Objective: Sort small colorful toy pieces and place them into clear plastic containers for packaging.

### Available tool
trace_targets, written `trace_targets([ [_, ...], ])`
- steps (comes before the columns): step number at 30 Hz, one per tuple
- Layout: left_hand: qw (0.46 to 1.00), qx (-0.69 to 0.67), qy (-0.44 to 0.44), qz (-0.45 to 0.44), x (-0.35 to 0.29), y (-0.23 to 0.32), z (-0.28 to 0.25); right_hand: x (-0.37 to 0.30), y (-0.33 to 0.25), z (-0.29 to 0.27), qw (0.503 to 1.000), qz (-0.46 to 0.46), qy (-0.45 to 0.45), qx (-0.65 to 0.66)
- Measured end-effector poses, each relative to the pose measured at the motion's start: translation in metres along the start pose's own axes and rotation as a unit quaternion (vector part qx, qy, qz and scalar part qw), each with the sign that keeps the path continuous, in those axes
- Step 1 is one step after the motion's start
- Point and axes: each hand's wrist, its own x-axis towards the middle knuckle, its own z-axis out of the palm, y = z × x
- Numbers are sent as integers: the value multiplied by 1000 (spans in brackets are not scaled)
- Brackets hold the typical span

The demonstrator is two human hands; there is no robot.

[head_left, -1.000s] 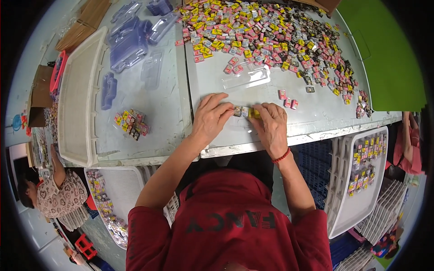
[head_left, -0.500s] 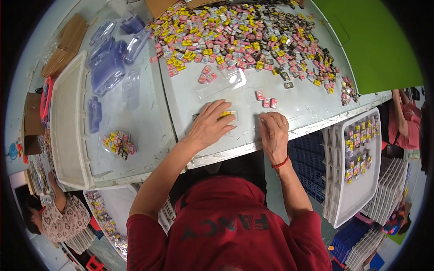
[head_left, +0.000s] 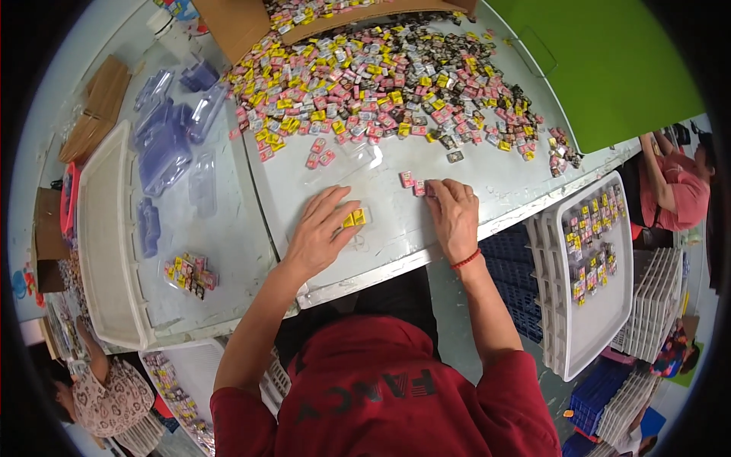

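Note:
My left hand lies on the table at centre with its fingers stretched out and slightly apart. Beside its index finger and thumb is a small yellow box; the palm hides whatever lies beneath. To the right, my right hand, with a red bracelet at the wrist, pinches a small pink box with thumb and fingertips. Two more small pink boxes lie just left of those fingertips. Farther off, a clear plastic blister shell rests on the table.
A wide heap of small boxes in pink, yellow and black spreads across the far table, by a cardboard box. Clear blister shells and a filled pack lie left. Stacked white trays stand right. Other people work at both sides.
My right hand has reached the pink boxes and closed on one. My left hand has shifted slightly, showing more of the yellow box. The whole view has tilted a little.

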Motion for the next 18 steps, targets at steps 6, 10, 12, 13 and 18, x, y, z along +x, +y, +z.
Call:
trace_targets([
  [6,999,36,30,-9,-12,-6,-10,4,24,-8,998,11,41,39],
  [10,995,55,65,-47,-29,-9,-11,34,49,-4,999,0,51,13],
  [12,993,59,72,-67,-32,-8,-12,38,56,7,999,-11,44,-14],
  [13,994,52,63,-77,-34,-7,-13,38,60,10,999,-15,38,-8],
  [18,995,61,38,-71,-40,-10,-23,43,67,6,998,-50,-1,-37],
])
